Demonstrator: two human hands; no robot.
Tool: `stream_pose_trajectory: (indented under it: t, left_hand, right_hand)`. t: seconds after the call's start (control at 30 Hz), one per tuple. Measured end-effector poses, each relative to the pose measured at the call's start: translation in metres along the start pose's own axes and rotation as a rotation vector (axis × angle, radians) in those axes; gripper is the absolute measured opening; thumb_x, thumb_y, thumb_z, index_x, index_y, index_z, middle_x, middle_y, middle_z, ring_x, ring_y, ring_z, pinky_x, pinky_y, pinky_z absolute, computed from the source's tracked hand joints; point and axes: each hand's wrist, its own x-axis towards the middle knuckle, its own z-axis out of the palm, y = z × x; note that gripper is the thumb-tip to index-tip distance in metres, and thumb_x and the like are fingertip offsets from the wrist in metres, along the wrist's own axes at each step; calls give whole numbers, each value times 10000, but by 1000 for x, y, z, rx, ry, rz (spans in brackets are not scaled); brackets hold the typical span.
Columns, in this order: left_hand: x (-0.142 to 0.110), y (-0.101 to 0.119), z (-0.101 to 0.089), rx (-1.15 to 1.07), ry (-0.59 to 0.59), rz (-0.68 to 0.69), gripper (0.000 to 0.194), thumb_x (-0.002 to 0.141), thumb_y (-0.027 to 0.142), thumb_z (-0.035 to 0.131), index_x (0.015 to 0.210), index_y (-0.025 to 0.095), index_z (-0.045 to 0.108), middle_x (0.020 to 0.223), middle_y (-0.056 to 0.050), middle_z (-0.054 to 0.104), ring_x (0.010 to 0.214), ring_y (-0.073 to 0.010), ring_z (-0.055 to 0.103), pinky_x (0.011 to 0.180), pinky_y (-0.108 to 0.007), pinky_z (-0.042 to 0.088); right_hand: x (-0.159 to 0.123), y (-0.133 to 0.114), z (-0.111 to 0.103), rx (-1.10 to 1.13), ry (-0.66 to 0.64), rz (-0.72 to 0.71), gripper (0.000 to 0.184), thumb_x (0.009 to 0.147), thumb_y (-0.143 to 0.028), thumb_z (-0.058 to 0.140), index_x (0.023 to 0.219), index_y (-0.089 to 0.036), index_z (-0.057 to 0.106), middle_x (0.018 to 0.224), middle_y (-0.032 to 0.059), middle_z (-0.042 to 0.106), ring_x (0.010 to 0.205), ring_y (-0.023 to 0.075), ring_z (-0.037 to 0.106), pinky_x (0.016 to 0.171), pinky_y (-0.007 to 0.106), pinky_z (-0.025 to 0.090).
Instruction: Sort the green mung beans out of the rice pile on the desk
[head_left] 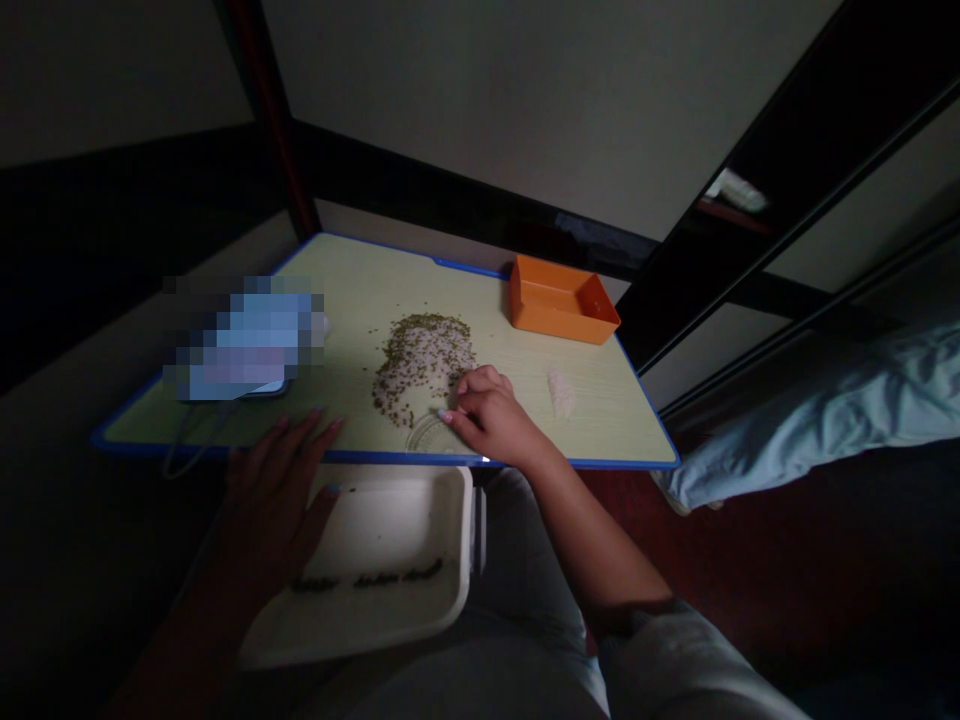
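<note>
A pile of pale grains mixed with small dark green beans [427, 350] lies spread on the table. At its near right edge is my right hand [487, 408], fingers curled together; what they pinch, if anything, is too small to make out. Partly beneath that hand, a clear round dish or lid [431, 434] rests by the table's front edge. My left hand [274, 490] has its fingers spread over the front edge, above a white basin [463, 540]. Inside the basin, dark green beans [379, 578] form a broken line.
An orange box [562, 325] stands at the back right of the blue-edged table [345, 270]. A small heap of pale grains [559, 392] lies to the right. On the left sits a blurred device [247, 345] with a cable [176, 440]. Light blue cloth [810, 420] is at far right.
</note>
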Motion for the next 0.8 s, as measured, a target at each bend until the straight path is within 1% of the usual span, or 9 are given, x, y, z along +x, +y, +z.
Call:
stream_pose_trajectory:
  t: [0.07, 0.13, 0.3, 0.37, 0.47, 0.53, 0.67, 0.8]
  left_hand:
    - [0, 1, -2, -1, -9, -7, 577, 976, 414, 307, 1532, 273, 364, 1606, -140, 432, 1518, -357, 324, 1234, -715, 208]
    - [0, 2, -2, -1, -16, -10, 579, 974, 413, 309, 1531, 270, 370, 1605, -146, 433, 1517, -360, 328, 1232, -719, 212]
    - [0, 0, -1, 1, -13, -17, 589, 967, 421, 309, 1537, 284, 368, 1611, -134, 434, 1523, -356, 325, 1243, -706, 211]
    - [-1, -1, 0, 3, -15, -17, 590, 965, 423, 308, 1530, 271, 381, 1616, -138, 429, 1525, -360, 324, 1242, -705, 216]
    - [-1, -2, 0, 8, -24, -19, 583, 967, 419, 304, 1517, 253, 402, 1618, -144, 427, 1527, -361, 325, 1240, -708, 215]
    - [-1, -2, 0, 10, -29, -21, 578, 970, 416, 300, 1512, 245, 408, 1616, -148, 428, 1525, -362, 327, 1235, -710, 223]
    - [0, -1, 0, 8, -29, -17, 580, 971, 429, 298, 1507, 242, 418, 1610, -153, 437, 1518, -368, 336, 1221, -713, 250]
    - [0, -1, -1, 2, -15, -8, 578, 971, 435, 293, 1496, 240, 435, 1601, -161, 447, 1510, -368, 346, 1216, -708, 262]
  right_hand:
    - [-1, 0, -1, 19, 11, -9, 301, 958, -265, 660, 670, -186, 615, 1055, 79, 641, 1088, 234, 506, 959, 392, 366]
    - [-1, 0, -2, 41, 54, -3, 317, 973, -273, 639, 667, -196, 600, 1042, 72, 638, 1085, 226, 507, 963, 384, 376]
    - [-2, 4, -1, 50, 236, 147, 305, 998, -288, 590, 702, -214, 598, 937, 69, 620, 1014, 228, 509, 939, 380, 406]
    - [-1, 5, 0, 55, 245, 156, 305, 994, -279, 588, 696, -213, 593, 913, 67, 615, 997, 227, 514, 928, 376, 412]
    - [-1, 4, 1, 50, 217, 112, 305, 986, -278, 598, 689, -205, 600, 924, 66, 617, 1001, 223, 520, 928, 374, 406]
    - [-1, 3, 2, 35, 211, 121, 307, 985, -275, 600, 687, -201, 608, 924, 67, 618, 1003, 224, 519, 926, 375, 398]
    - [-1, 2, 2, -6, 260, 261, 304, 990, -268, 590, 694, -202, 615, 909, 73, 624, 1000, 238, 516, 903, 382, 386]
    - [-2, 5, 0, -33, 364, 394, 319, 1005, -269, 555, 695, -209, 604, 903, 85, 629, 987, 250, 520, 879, 385, 384]
